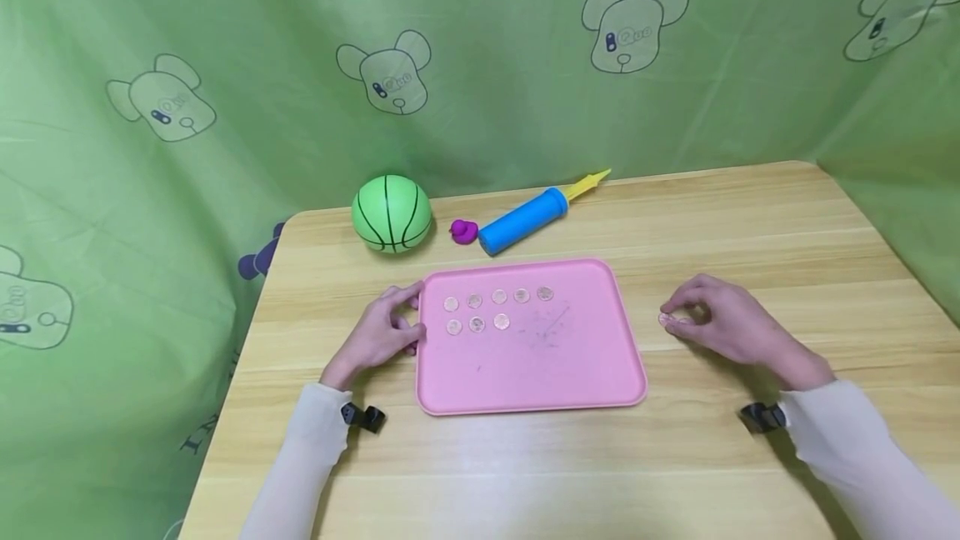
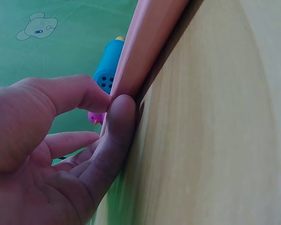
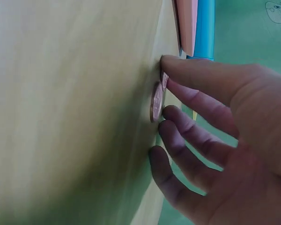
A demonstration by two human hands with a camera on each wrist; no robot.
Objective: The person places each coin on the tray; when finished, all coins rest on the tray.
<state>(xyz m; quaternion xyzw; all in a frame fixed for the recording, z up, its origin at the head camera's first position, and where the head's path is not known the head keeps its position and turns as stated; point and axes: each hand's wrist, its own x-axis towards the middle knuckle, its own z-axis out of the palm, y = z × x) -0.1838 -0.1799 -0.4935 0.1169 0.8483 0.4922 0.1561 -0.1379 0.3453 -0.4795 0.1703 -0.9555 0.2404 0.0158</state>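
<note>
In the head view a pink tray (image 1: 555,373) lies on the table with several coins (image 1: 477,324) set in two rows on its upper left part. My left hand (image 1: 381,327) grips the tray's left edge; up close, its thumb (image 2: 84,91) meets the rim and another finger lies against the side wall. To the right of the tray, my right hand (image 1: 723,319) pinches a coin (image 1: 663,318) between thumb and index finger, low over the table. A second coin (image 3: 156,101) sits right beside it in the right wrist view. The thumb partly covers the pinched coin.
Behind the tray stand a green ball (image 1: 392,213) with black lines, a small purple duck (image 1: 464,232) and a blue pump (image 1: 525,222) with a yellow nozzle. A green curtain (image 1: 495,90) hangs past the far edge of the wooden table (image 1: 540,473).
</note>
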